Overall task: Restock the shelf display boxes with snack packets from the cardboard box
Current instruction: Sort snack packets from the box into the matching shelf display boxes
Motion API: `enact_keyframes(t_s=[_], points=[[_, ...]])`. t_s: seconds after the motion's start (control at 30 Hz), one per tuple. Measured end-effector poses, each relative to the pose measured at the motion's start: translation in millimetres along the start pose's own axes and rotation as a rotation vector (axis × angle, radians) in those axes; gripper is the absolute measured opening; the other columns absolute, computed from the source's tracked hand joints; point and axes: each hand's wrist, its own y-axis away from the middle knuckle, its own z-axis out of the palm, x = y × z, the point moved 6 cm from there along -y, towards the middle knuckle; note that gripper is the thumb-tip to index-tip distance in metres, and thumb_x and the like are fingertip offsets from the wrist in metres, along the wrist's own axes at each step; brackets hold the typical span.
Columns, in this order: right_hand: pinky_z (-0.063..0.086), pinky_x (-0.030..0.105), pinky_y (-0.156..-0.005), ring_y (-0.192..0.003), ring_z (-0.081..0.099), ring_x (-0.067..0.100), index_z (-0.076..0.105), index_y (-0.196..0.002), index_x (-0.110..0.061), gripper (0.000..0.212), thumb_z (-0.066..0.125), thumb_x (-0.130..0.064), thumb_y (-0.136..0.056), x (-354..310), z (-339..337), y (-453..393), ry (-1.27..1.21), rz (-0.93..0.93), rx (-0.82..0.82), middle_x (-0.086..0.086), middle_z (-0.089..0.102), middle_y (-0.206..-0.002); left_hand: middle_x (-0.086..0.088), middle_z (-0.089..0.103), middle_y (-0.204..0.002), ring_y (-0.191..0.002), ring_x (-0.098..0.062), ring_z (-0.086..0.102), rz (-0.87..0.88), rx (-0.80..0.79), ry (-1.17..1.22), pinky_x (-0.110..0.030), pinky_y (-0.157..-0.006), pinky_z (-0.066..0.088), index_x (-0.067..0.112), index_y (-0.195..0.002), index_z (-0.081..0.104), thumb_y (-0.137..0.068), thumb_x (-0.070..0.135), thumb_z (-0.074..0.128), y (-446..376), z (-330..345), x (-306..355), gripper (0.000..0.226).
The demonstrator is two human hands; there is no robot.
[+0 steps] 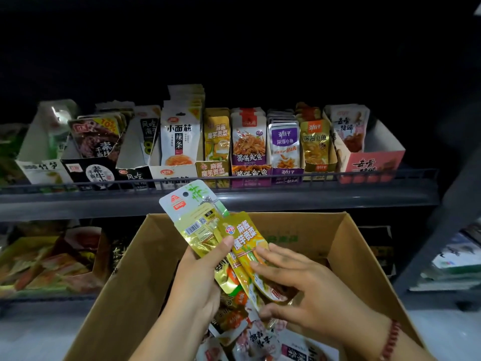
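Sorting stage over the cardboard box (346, 246). Left hand (200, 277) clasps a fan of gold packets, thumb pressed on the white-topped packet (192, 217); their long axes tilt up and leftward toward the shelf. Right hand (299, 287), fingers extended and relaxed, rests on the gold konjac packet (247, 243) without gripping it. The matching gold display box (212, 170) lies directly above and beyond the left hand, which is nearer to it; its row appears nearly full.
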Motion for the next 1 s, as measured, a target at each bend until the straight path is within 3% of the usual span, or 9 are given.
enact_keyframes(t_s=[0.23, 0.33, 0.47, 0.57, 0.63, 0.7, 0.77, 0.93, 1.0], points=[[0.011, 0.021, -0.112, -0.137, -0.002, -0.017, 0.032, -0.129, -0.064, 0.072, 0.048, -0.084, -0.061, -3.3, -0.6, 0.0, -0.024, -0.037, 0.01, -0.05, 0.01, -0.141, -0.015, 0.073, -0.105, -0.096, -0.033, 0.07, 0.029, 0.028, -0.028, -0.048, -0.081, 0.055, 0.009, -0.117, 0.062, -0.081, 0.001, 0.066, -3.8, -4.6, 0.0, 0.037], [0.021, 0.015, -0.109, -0.134, 0.021, -0.015, 0.05, -0.125, -0.053, 0.06, 0.043, -0.082, -0.072, -4.2, -8.8, -2.2, -0.108, -0.001, 0.183, -0.047, 0.032, -0.134, -0.007, 0.076, -0.096, -0.086, -0.023, 0.073, 0.087, 0.058, -0.086, -0.045, -0.08, 0.056, 0.013, -0.112, 0.064, -0.084, -0.001, 0.065, -4.0, -5.2, 2.3, 0.031], [0.044, 0.018, -0.098, -0.116, 0.05, -0.009, 0.06, -0.118, -0.046, 0.037, 0.062, -0.051, -0.081, 0.0, -24.1, 1.5, -0.197, 0.058, 0.434, -0.033, 0.055, -0.121, -0.005, 0.075, -0.102, -0.093, -0.021, 0.071, 0.133, 0.044, -0.132, -0.041, -0.082, 0.055, 0.013, -0.115, 0.063, -0.084, -0.002, 0.066, -1.0, -3.0, 5.2, 0.035], [0.046, 0.008, -0.081, -0.102, 0.051, -0.015, 0.042, -0.119, -0.056, 0.055, 0.073, -0.032, -0.081, -2.0, -29.2, -4.3, -0.353, 0.183, 0.38, -0.031, 0.054, -0.115, -0.005, 0.075, -0.101, -0.085, -0.015, 0.072, 0.146, 0.006, -0.155, -0.032, -0.072, 0.054, 0.012, -0.114, 0.063, -0.084, -0.004, 0.066, 2.1, 1.6, 6.9, 0.035], [0.047, 0.008, -0.077, -0.092, 0.056, -0.014, 0.04, -0.125, -0.048, 0.062, 0.076, -0.027, -0.078, 1.7, -24.6, -11.9, -0.487, 0.285, 0.305, -0.024, 0.058, -0.111, -0.007, 0.075, -0.102, -0.089, -0.02, 0.072, 0.15, -0.016, -0.167, -0.041, -0.079, 0.057, 0.011, -0.116, 0.063, -0.082, -0.004, 0.068, 5.0, 5.3, 8.4, 0.038], [0.054, 0.021, -0.083, -0.089, 0.065, -0.003, 0.052, -0.12, -0.031, 0.052, 0.079, -0.022, -0.076, 4.3, -19.4, -19.0, -0.627, 0.341, 0.27, -0.01, 0.067, -0.106, -0.009, 0.074, -0.103, -0.094, -0.026, 0.071, 0.151, -0.043, -0.169, -0.05, -0.086, 0.056, 0.01, -0.118, 0.062, -0.078, 0.0, 0.07, 8.3, 9.8, 10.4, 0.043], [0.055, 0.032, -0.087, -0.09, 0.069, 0.006, 0.057, -0.109, -0.022, 0.042, 0.08, -0.017, -0.074, 6.5, -18.8, -23.2, -0.686, 0.392, 0.294, -0.004, 0.071, -0.102, -0.009, 0.074, -0.104, -0.095, -0.026, 0.071, 0.155, -0.06, -0.155, -0.048, -0.082, 0.057, 0.011, -0.118, 0.062, -0.076, 0.005, 0.071, 9.7, 12.0, 13.8, 0.044], [0.056, 0.032, -0.081, -0.086, 0.07, 0.01, 0.055, -0.105, -0.022, 0.038, 0.077, -0.012, -0.077, 7.7, -32.5, -35.6, -0.762, 0.498, 0.39, -0.003, 0.072, -0.097, 0.003, 0.076, -0.091, -0.08, -0.012, 0.073, 0.198, -0.029, -0.099, -0.028, -0.06, 0.057, 0.02, -0.106, 0.063, -0.086, 0.002, 0.065, 5.5, 9.6, 35.6, 0.026], [0.056, 0.033, -0.08, -0.087, 0.07, 0.011, 0.053, -0.106, -0.023, 0.035, 0.074, -0.011, -0.08, 7.4, -40.6, -43.4, -0.775, 0.495, 0.402, -0.002, 0.071, -0.098, 0.008, 0.076, -0.083, -0.073, -0.008, 0.073, 0.228, -0.004, -0.105, -0.027, -0.059, 0.055, 0.022, -0.101, 0.063, -0.086, 0.002, 0.065, 1.4, 6.3, 49.5, 0.025]])
